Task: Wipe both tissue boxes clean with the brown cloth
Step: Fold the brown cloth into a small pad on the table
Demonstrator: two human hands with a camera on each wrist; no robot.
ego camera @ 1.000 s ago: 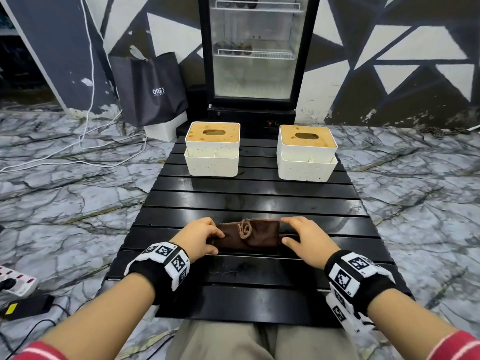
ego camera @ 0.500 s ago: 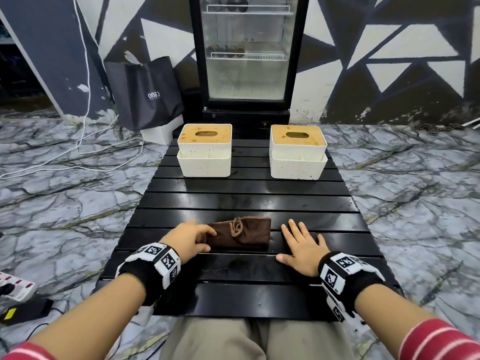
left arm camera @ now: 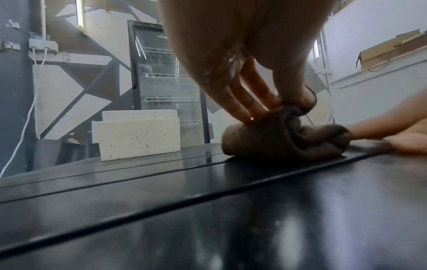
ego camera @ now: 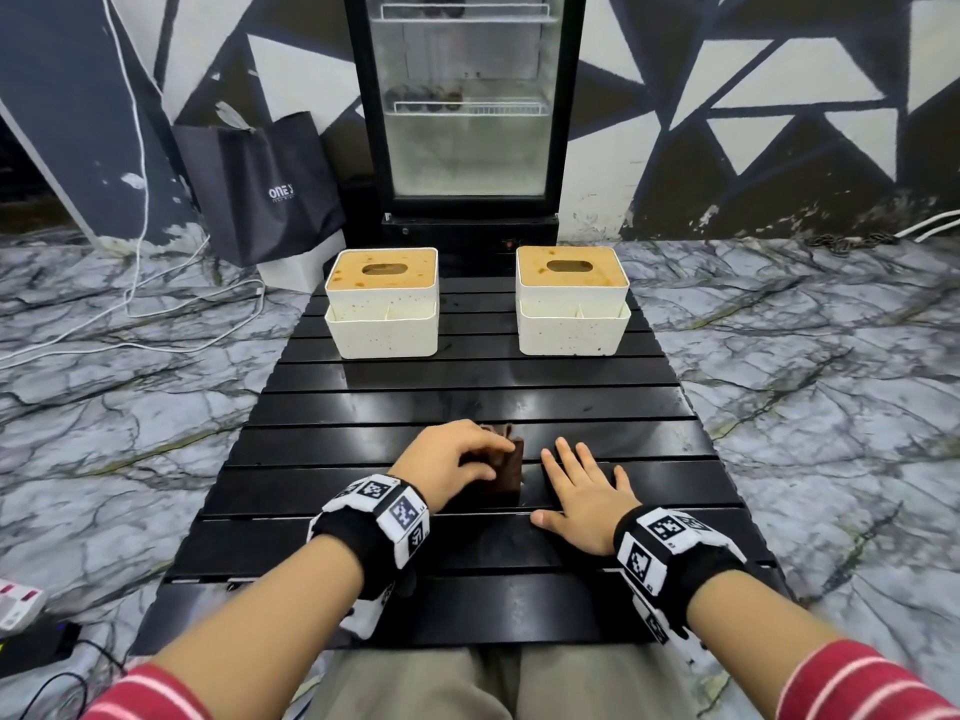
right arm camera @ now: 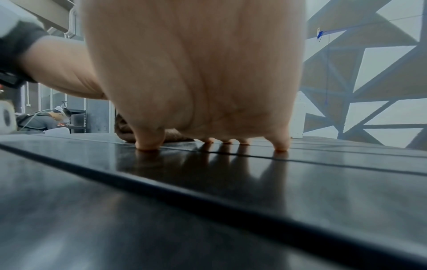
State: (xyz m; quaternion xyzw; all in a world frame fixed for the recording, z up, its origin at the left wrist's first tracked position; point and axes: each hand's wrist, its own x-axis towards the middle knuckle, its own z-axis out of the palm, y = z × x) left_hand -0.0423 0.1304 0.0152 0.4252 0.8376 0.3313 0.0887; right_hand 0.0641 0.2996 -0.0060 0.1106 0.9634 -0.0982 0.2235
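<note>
Two speckled white tissue boxes with stained tan lids stand at the far end of the black slatted table: the left box and the right box. The left box also shows in the left wrist view. Bunched on the near slats lies the brown cloth. My left hand pinches the cloth between thumb and fingers. Just right of the cloth, my right hand lies flat on the table with spread fingers, holding nothing.
A glass-door fridge stands behind the table, with a dark bag to its left. White cables trail over the marble floor at left. A power strip and an adapter lie at the near left.
The right hand let go of the cloth and laid itself flat on the table. The left hand gathered the flat folded cloth into a bunch and slid right over it.
</note>
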